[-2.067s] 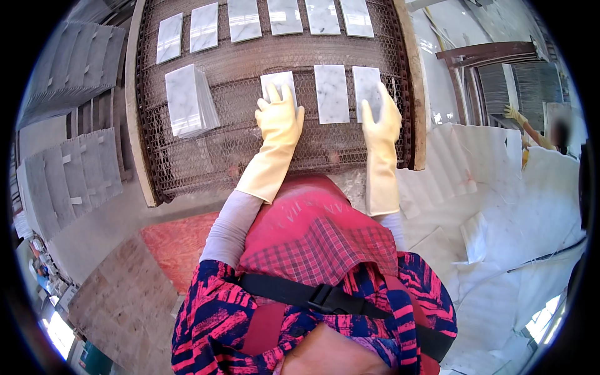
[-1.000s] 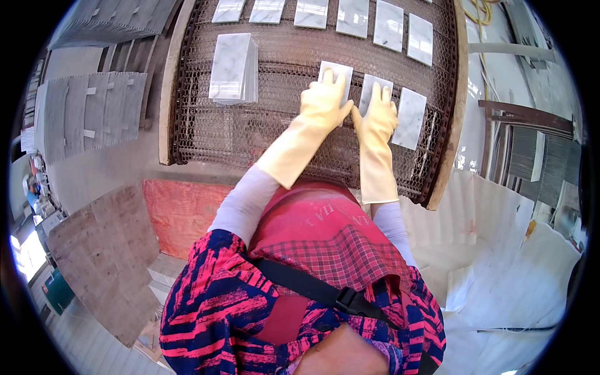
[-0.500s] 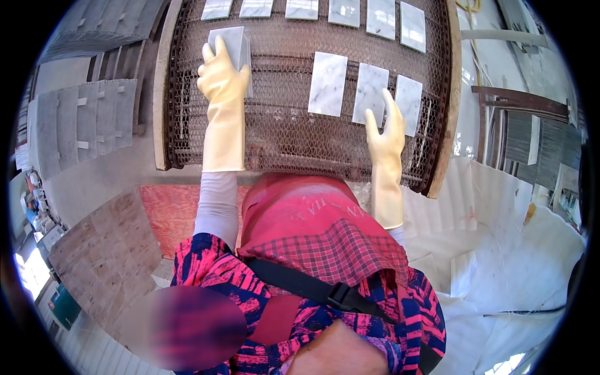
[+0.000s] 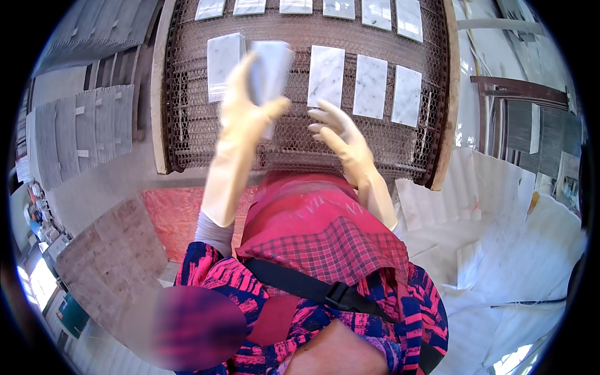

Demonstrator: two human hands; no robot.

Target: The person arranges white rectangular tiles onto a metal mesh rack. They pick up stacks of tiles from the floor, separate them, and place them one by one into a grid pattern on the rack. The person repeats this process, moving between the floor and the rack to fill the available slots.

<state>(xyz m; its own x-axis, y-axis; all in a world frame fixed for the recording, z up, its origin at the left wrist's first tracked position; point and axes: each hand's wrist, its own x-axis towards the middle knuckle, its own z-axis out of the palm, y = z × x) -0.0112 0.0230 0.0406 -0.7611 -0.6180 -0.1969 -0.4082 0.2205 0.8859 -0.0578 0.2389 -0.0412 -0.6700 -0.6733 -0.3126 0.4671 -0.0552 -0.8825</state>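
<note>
My left hand (image 4: 242, 109), in a cream rubber glove, grips a white marble tile (image 4: 272, 65), blurred by motion; I cannot tell if it is one tile or several together. Just left of it, a grey-veined marble tile (image 4: 223, 62) lies on the brown wire mesh belt (image 4: 287, 147), its thick edge hinting at a stack. My right hand (image 4: 337, 130), gloved alike, is empty with fingers parted, near the lower end of another tile (image 4: 326, 75). Two more tiles, a middle one (image 4: 370, 86) and a right one (image 4: 406, 95), lie beyond it to the right.
Along the far side of the belt runs a row of several pale tiles (image 4: 339, 9). Wooden side rails (image 4: 160, 94) border the belt. Grey slabs (image 4: 87, 131) stand at the left, and white sheeting (image 4: 494, 237) spreads at the lower right.
My left hand has moved right, carrying a tile off the left-hand pile. My right hand has left the tiles at the right and come inward toward the left.
</note>
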